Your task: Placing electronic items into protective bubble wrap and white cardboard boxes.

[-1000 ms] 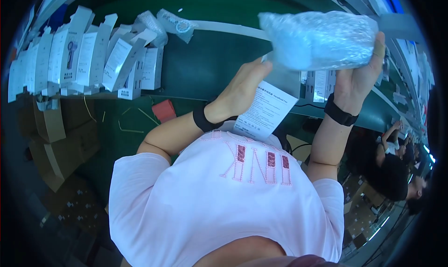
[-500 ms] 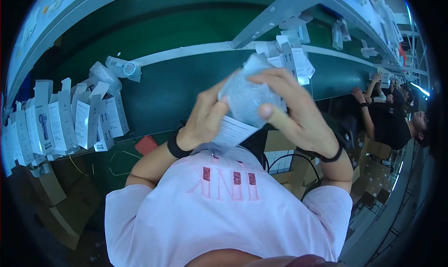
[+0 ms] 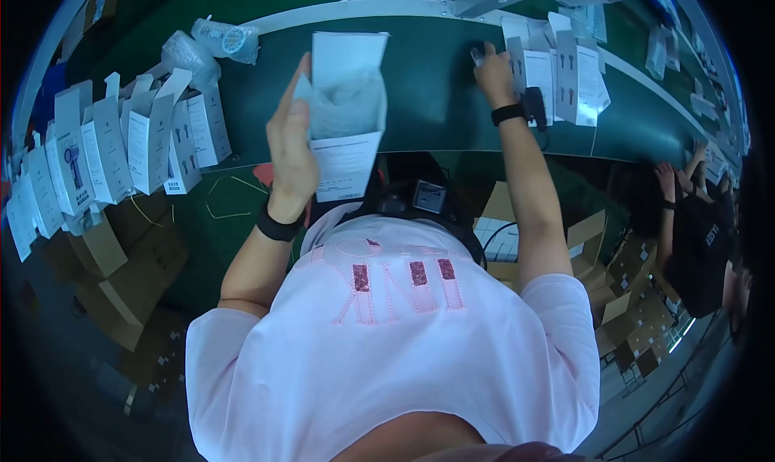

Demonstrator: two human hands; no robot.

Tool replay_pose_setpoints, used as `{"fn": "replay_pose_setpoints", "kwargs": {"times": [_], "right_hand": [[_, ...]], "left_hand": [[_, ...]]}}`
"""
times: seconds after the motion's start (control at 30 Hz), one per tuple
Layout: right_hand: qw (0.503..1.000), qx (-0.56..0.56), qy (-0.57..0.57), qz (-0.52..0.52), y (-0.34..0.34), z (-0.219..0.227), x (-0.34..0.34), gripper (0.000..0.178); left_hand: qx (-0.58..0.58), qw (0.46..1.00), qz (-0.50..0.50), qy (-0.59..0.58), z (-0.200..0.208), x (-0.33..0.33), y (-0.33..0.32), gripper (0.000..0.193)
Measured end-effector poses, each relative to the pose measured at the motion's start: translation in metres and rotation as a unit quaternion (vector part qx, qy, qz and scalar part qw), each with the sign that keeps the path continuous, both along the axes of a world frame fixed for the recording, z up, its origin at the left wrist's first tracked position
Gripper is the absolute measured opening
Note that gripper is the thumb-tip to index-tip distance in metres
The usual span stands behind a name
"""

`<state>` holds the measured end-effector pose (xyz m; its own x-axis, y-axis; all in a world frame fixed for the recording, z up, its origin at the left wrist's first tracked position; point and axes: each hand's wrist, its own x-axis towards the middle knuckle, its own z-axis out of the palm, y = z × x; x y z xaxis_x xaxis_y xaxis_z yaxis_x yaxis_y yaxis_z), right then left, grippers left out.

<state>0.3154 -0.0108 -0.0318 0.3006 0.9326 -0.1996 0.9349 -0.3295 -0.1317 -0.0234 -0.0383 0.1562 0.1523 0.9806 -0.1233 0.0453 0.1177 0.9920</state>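
Note:
A white cardboard box (image 3: 347, 165) stands with its top flap up in front of me. Crumpled bubble wrap (image 3: 345, 107) fills its opening. My left hand (image 3: 295, 143) grips the box along its left side, thumb toward the opening. My right hand (image 3: 493, 76) is stretched out to the far right of the green bench, fingers curled at a small dark, shiny item (image 3: 477, 56) that I cannot make out. Beside that hand stands a group of open white boxes (image 3: 538, 78).
Several open white boxes (image 3: 107, 151) line the left bench edge. Bubble-wrapped items (image 3: 226, 40) lie behind them. A metal rail (image 3: 355, 10) crosses the green bench (image 3: 432, 82). Brown cartons (image 3: 105, 276) stand below. A co-worker in black (image 3: 694, 256) is at the right.
My right hand has left the bubble wrap and reached out to the far right. The wrap now sits lower in the box, whose flap stands up. My left hand has shifted left with the box.

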Motion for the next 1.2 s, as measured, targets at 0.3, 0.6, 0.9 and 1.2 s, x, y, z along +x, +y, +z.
{"fn": "replay_pose_setpoints", "kwargs": {"times": [0.3, 0.6, 0.9, 1.2], "right_hand": [[0.924, 0.084, 0.372, -0.035, 0.012, 0.150, -0.008, 0.026], [0.857, 0.169, 0.448, 0.189, 0.001, 0.318, -0.125, 0.009], [0.863, 0.189, 0.135, 0.449, 0.008, 0.339, -0.141, 0.019], [0.844, -0.272, 0.325, 0.330, 0.007, 0.354, -0.143, 0.024]], "left_hand": [[-0.011, 1.000, -0.006, -0.027, 0.005, 0.013, -0.002, 0.071], [0.034, 0.990, -0.083, -0.105, 0.029, 0.037, 0.009, 0.079], [-0.037, 0.969, -0.150, -0.194, 0.034, 0.026, 0.008, 0.072], [-0.084, 0.956, -0.183, -0.214, 0.032, 0.022, 0.000, 0.066]]}}
